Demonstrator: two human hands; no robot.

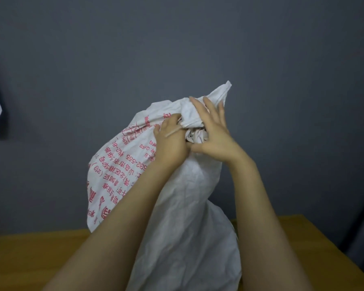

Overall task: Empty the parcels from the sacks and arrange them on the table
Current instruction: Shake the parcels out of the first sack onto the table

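Sack [183, 217] upright on table [29, 255] — L hand [172, 143] grips its bunched neck, R hand [214, 137] fingers spread, touching the twisted top.

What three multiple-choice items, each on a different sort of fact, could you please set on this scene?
1. Where does the sack stand? A. on the floor B. on the wooden table C. on a chair
2. What colour is its print? A. blue B. green C. red
3. How is its mouth? A. bunched shut B. spread wide open C. cut away

Answers: 1 B, a wood surface shows beneath the sack; 2 C, red characters cover its left side; 3 A, the fabric is gathered at the top, where the left hand grips it.
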